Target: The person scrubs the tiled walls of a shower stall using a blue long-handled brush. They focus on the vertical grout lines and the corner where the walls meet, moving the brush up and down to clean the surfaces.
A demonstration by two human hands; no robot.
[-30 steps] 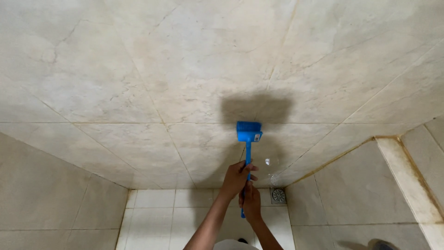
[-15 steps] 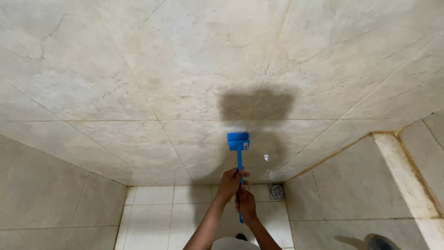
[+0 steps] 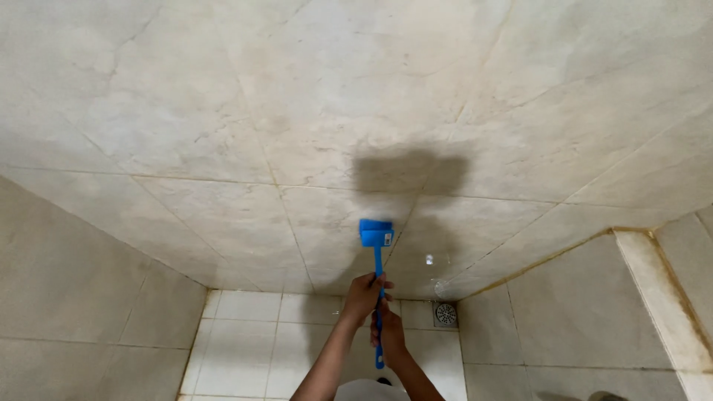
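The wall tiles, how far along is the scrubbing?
Done: nothing clearly; the wall tiles look stained and dull throughout. In hand: left hand and right hand grip the blue brush, its head against a low tile. Left: the grimy grout and the floor tiles around the drain.

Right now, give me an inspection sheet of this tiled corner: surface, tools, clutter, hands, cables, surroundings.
Surface: large beige wall tiles, stained, with dark grout lines and a shadow patch.
Job's things: blue long-handled brush, head against the wall.
Clutter: nothing seen.
Hands: left hand grips the handle higher up; right hand grips it lower down.
Cables: nothing seen.
Surroundings: small white floor tiles, round metal floor drain, raised ledge at right.
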